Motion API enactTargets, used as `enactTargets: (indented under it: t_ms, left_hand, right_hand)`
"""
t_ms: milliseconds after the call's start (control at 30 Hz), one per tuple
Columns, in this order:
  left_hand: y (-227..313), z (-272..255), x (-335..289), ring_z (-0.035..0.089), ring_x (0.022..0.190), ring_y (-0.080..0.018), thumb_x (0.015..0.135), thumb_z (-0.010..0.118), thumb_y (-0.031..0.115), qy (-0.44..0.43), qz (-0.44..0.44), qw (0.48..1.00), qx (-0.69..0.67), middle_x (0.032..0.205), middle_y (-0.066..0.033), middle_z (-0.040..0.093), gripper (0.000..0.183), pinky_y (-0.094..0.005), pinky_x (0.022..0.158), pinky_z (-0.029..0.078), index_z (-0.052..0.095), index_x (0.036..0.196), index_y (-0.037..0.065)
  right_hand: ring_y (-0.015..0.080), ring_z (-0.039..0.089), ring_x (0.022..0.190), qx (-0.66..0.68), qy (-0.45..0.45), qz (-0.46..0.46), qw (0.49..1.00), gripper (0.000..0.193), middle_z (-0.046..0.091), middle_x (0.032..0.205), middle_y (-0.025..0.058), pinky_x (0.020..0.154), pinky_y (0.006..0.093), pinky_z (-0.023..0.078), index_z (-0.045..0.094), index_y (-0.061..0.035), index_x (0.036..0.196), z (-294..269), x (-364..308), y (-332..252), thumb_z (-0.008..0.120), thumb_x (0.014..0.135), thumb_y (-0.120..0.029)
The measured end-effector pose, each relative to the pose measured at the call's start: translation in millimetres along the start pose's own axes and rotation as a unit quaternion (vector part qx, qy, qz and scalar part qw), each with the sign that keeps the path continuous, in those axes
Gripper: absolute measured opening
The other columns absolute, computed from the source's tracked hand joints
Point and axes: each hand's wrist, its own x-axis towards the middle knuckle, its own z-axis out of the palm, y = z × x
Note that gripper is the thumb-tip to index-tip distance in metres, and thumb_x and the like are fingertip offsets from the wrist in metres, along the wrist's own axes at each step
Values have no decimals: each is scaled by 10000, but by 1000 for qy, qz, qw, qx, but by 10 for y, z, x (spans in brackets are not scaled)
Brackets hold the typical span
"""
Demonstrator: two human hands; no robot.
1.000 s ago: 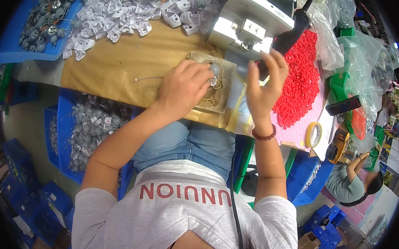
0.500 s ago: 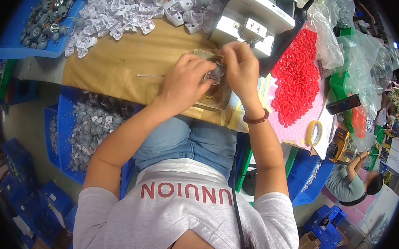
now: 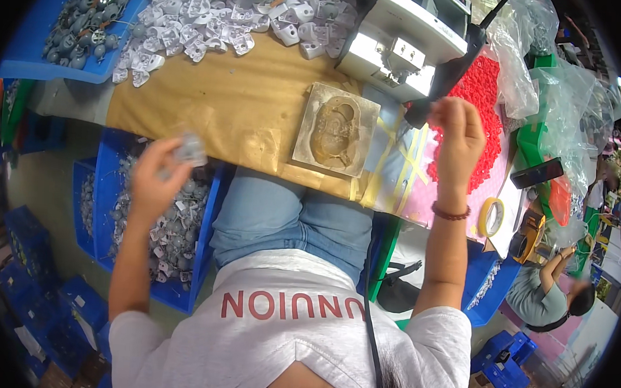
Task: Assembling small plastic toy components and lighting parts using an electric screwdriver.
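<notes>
My left hand (image 3: pixel 153 181) is closed round a small grey-and-white plastic part (image 3: pixel 191 151). It hangs over the blue bin (image 3: pixel 201 241) below the table's front left edge, which holds similar grey-and-white parts. Over the edge of a pile of small red pieces (image 3: pixel 468 83), my right hand (image 3: pixel 460 132) is raised with fingertips pinched together. Whether anything is between them I cannot make out. A square metal fixture block (image 3: pixel 301 133) lies on the table between my hands, its rounded hollow showing with no part in it.
White plastic shells (image 3: pixel 193 23) are heaped along the table's back. A blue tray of grey parts (image 3: pixel 20 59) stands far left. Behind the block is a white machine (image 3: pixel 421 19). Yellow tape (image 3: pixel 492 217) and a phone (image 3: pixel 536 172) lie right. A co-worker (image 3: pixel 542 297) sits beyond.
Both hands have left the fixture block. The left has carried the grey-and-white part left, over the bin; the right has moved right to the red pieces. The block's hollow is now uncovered.
</notes>
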Motion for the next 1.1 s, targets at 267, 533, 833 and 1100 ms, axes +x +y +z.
enactTargets:
  t_ms: [267,533,833,1100]
  left_hand:
    - [-2523,-1322,-1926,615,914,-249,836,690,96,63,-300,893,329,1020,-135,663,373,-342,816,486,631,1198,28]
    - [-2091,-868,-621,574,1071,-372,815,652,52,181,7,908,378,1109,-161,643,353,-445,944,438,636,1167,37]
    - [636,1119,1909,558,1038,-304,762,653,31,85,429,876,203,1085,-81,624,264,-421,896,467,676,1021,75]
    - [664,1056,1937,580,1003,-267,790,673,47,29,418,887,193,1065,-71,610,180,-359,815,512,640,964,76]
  right_hand:
    - [158,648,758,-368,-62,-48,927,127,689,894,83,689,285,516,666,-13,1011,-670,27,319,642,950,-122]
    - [306,622,809,-551,-129,-141,812,74,630,834,115,687,409,510,663,-63,934,-561,12,442,663,874,-106]
    - [304,603,788,-602,-127,-167,770,71,605,802,120,667,414,499,618,-51,876,-583,17,612,655,861,-110]
    - [302,584,763,-593,-129,-176,775,82,580,783,124,657,421,486,580,-43,852,-547,-7,607,651,846,-83]
